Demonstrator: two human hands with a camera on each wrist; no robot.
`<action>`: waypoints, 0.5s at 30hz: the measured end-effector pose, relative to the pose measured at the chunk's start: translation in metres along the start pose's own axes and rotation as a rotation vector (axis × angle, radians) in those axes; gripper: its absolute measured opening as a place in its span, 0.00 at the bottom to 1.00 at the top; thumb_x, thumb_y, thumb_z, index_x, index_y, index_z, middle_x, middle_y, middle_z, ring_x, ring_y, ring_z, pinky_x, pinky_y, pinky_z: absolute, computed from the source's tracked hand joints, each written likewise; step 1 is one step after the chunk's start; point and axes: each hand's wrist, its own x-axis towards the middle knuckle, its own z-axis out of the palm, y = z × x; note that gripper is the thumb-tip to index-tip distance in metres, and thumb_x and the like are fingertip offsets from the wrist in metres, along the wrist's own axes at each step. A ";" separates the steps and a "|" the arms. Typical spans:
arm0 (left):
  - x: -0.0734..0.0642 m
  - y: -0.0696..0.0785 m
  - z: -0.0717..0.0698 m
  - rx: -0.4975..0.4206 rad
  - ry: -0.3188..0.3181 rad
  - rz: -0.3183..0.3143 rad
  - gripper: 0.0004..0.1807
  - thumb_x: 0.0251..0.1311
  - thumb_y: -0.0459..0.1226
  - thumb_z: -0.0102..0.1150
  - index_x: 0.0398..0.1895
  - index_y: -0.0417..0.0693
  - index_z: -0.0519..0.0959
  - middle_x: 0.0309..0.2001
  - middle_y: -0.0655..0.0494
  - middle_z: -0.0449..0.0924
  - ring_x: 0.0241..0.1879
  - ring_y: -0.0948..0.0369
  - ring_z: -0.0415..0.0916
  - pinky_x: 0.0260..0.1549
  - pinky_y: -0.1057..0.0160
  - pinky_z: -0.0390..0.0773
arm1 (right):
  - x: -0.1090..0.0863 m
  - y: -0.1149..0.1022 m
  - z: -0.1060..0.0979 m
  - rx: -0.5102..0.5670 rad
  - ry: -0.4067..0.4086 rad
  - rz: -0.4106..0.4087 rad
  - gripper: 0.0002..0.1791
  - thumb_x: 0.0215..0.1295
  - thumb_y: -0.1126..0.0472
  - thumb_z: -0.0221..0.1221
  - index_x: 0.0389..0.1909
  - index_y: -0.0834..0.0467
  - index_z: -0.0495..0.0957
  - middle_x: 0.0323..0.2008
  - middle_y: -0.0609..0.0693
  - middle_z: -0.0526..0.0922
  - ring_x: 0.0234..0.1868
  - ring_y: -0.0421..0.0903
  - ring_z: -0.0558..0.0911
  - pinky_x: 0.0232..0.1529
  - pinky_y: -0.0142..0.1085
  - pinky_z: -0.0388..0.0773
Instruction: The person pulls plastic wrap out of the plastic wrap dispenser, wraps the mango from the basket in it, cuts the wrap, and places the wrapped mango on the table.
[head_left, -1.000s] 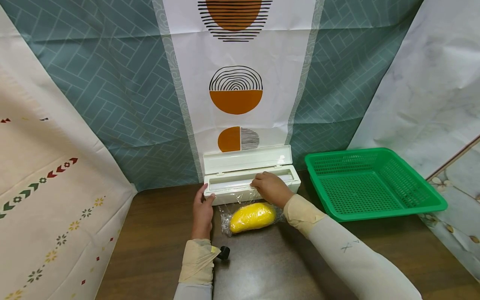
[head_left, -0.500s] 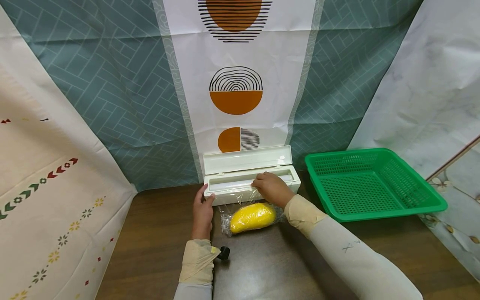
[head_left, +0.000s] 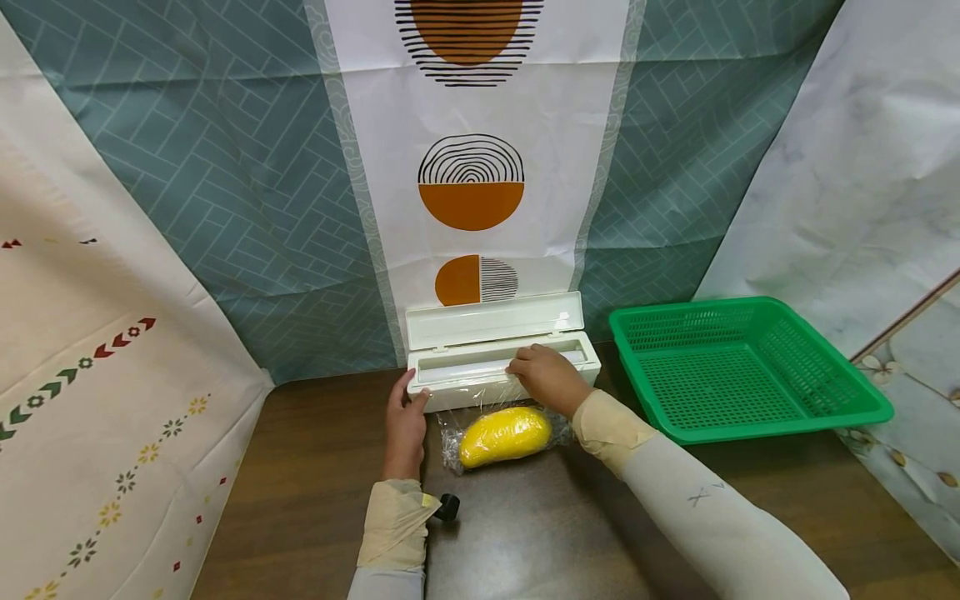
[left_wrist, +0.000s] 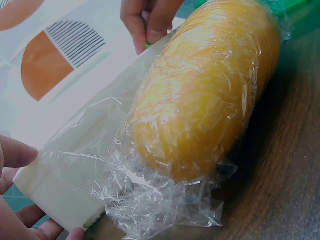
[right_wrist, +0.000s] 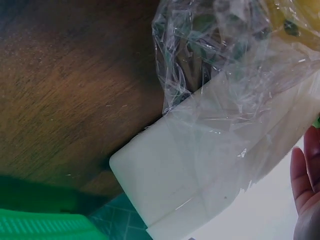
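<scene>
A white cling film dispenser [head_left: 459, 397] lies against the back wall with its lid [head_left: 495, 322] raised and a pale roll [head_left: 461, 369] inside. My left hand [head_left: 405, 423] grips its left end, thumb on the front face. Over the front edge of the slot, my right hand [head_left: 549, 379] has its fingertips pinching a small green slider [left_wrist: 149, 45]. Cling film [left_wrist: 160, 210] runs from the dispenser to a smooth yellow mango-shaped fruit [head_left: 506, 437], wrapped in it and lying just in front. Crumpled film bunches at both ends of the fruit.
A green plastic basket [head_left: 738, 383] stands on the right of the brown wooden table [head_left: 315, 483]. Printed cloth [head_left: 262, 208] hangs behind the table and along both sides. A small black object [head_left: 447, 507] juts from the left wrist's tan wrap.
My right hand has slid very slightly to the right along the front of the dispenser. The left hand, dispenser and wrapped fruit stay put.
</scene>
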 end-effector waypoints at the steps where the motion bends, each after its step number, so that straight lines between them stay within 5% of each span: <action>1: 0.000 0.000 0.000 -0.001 -0.001 0.000 0.29 0.78 0.35 0.52 0.79 0.50 0.65 0.83 0.43 0.45 0.82 0.46 0.39 0.77 0.42 0.47 | 0.000 0.000 -0.001 0.002 0.001 0.001 0.08 0.69 0.66 0.67 0.45 0.56 0.89 0.40 0.49 0.85 0.42 0.50 0.84 0.49 0.41 0.82; 15: -0.001 0.000 0.000 0.002 0.008 -0.008 0.28 0.77 0.35 0.53 0.78 0.51 0.66 0.83 0.44 0.47 0.82 0.47 0.41 0.77 0.43 0.48 | -0.002 0.002 0.000 0.011 -0.003 0.020 0.08 0.68 0.65 0.67 0.46 0.56 0.89 0.40 0.50 0.85 0.42 0.50 0.83 0.49 0.41 0.81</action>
